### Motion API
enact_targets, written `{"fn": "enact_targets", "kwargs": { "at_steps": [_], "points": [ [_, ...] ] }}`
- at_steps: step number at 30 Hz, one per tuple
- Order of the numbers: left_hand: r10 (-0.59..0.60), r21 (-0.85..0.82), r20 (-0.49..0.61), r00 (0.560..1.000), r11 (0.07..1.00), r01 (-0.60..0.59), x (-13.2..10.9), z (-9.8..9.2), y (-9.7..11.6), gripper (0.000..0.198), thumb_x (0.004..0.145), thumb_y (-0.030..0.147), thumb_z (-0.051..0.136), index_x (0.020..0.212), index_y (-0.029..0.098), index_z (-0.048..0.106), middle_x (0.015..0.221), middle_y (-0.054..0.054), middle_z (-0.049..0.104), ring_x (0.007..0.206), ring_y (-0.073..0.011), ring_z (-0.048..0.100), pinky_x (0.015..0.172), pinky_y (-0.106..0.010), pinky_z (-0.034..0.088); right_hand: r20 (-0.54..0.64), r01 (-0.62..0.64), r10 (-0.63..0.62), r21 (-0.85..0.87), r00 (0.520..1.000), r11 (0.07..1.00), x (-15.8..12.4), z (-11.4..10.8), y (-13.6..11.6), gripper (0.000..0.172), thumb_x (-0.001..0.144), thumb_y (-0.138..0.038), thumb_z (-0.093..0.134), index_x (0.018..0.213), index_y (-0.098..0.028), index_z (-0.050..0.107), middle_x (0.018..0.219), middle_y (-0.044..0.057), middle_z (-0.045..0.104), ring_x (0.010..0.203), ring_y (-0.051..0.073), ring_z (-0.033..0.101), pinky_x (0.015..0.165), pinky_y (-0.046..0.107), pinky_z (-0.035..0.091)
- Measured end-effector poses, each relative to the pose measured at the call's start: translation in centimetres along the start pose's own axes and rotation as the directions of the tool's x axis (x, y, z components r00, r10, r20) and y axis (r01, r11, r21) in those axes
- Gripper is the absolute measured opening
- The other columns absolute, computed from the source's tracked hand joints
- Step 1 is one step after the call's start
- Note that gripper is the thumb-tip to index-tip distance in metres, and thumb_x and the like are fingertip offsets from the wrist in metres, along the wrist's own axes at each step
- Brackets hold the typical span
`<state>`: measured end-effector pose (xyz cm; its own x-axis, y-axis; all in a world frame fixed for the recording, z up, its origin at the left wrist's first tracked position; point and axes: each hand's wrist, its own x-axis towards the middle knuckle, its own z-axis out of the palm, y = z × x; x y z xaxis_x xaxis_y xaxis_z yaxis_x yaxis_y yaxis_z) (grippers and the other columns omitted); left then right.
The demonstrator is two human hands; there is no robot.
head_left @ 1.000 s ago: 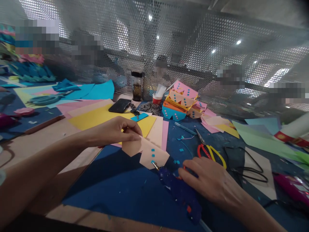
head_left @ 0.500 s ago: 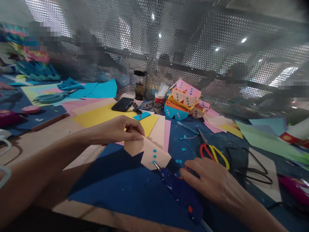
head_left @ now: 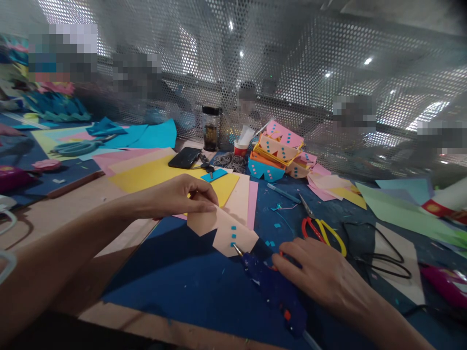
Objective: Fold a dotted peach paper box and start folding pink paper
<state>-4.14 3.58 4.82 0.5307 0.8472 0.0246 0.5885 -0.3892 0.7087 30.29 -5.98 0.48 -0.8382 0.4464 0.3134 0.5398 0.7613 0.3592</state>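
Observation:
Between thumb and fingers, my left hand (head_left: 193, 194) pinches the upper edge of a peach paper cutout (head_left: 242, 236) with a notch in its lower side. Three small blue paper squares (head_left: 233, 236) sit in a column on the cutout's right half. My right hand (head_left: 310, 267) is closed round the handle of a dark blue glue gun (head_left: 273, 291); part of the handle is hidden behind my fingers. The gun's metal tip touches or nearly touches the lowest square. Loose blue squares (head_left: 270, 243) lie on the blue table just beyond the gun.
Scissors (head_left: 317, 226) with red and yellow handles lie beyond my right hand. Decorated paper pieces (head_left: 279, 150) are stacked at the back, near a red cup (head_left: 241, 147) and a bottle (head_left: 210, 129). A phone (head_left: 185, 157) rests on coloured sheets. A black cord (head_left: 386, 257) lies at right.
Almost nothing differs. Both hands, the cutout and the glue gun keep practically the same places, with the tip still at the lowest square.

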Motion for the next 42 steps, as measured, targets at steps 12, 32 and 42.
{"fn": "enact_targets", "kwargs": {
  "at_steps": [12, 32, 42],
  "points": [
    [-0.023, 0.009, -0.003, 1.0, 1.0, 0.023, 0.1, -0.1, -0.5, 0.027, 0.084, 0.047, 0.071, 0.095, 0.023, 0.078, 0.094, -0.002, 0.078, 0.09, -0.0226, 0.07, 0.073, -0.025, 0.052, -0.047, 0.001, 0.0, 0.01, 0.999, 1.0, 0.2, -0.2, 0.0, 0.02, 0.106, -0.019, 0.04, 0.106, -0.02, 0.061, 0.085, 0.002, 0.065, 0.071, 0.017, 0.057, 0.064, 0.029, 0.037],
    [-0.067, -0.231, -0.213, 0.975, 0.973, 0.017, 1.4, 1.6, -1.9, 0.042, 0.082, 0.051, 0.069, 0.106, 0.017, 0.074, 0.101, -0.009, 0.077, 0.097, -0.027, 0.07, 0.081, -0.034, 0.053, -0.039, -0.598, 0.777, 0.614, 0.629, 0.515, 1.3, -1.0, 1.0, 0.018, 0.089, -0.036, 0.063, 0.099, -0.022, 0.068, 0.078, 0.002, 0.07, 0.065, 0.018, 0.066, 0.059, 0.026, 0.05],
    [-0.019, -0.303, -0.074, 0.997, 0.953, -0.004, 1.4, 2.6, -1.8, 0.04, 0.08, 0.044, 0.069, 0.111, 0.019, 0.075, 0.112, -0.009, 0.077, 0.104, -0.03, 0.071, 0.09, -0.04, 0.055, 0.061, -0.493, 0.854, 0.837, 0.517, 0.238, 3.5, -0.2, 1.3, 0.033, 0.09, -0.054, 0.066, 0.094, -0.021, 0.069, 0.075, 0.001, 0.066, 0.063, 0.015, 0.062, 0.059, 0.025, 0.052]
  ]
}}
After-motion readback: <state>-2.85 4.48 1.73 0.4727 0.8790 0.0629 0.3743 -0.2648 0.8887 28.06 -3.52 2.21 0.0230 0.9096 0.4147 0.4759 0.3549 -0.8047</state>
